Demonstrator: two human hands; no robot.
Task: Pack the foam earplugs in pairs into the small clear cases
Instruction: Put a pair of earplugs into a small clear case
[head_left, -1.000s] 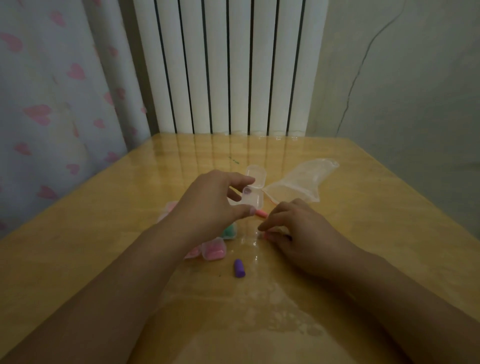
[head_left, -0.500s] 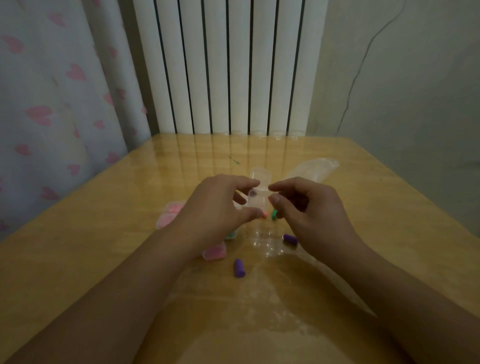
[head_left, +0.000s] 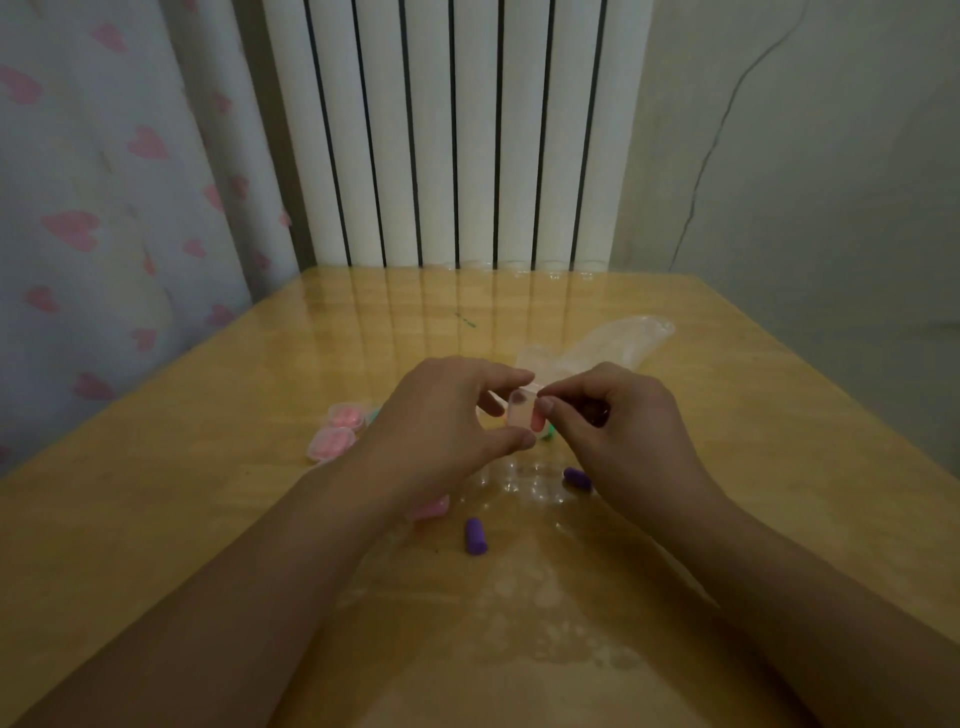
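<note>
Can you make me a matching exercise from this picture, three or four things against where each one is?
Things:
1. small clear case
2. purple earplug
3. clear plastic bag
4. cases with pink earplugs

Places:
A. on the table behind both hands
B. held between the left hand and right hand
C. on the table left of the left hand
D. loose on the table between the forearms

Pairs: 1-B, 2-D, 3-A, 4-C

Loose purple earplugs (head_left: 476, 537) and pink-filled cases (head_left: 331, 445) crowd the table (head_left: 156, 493) centre.
</note>
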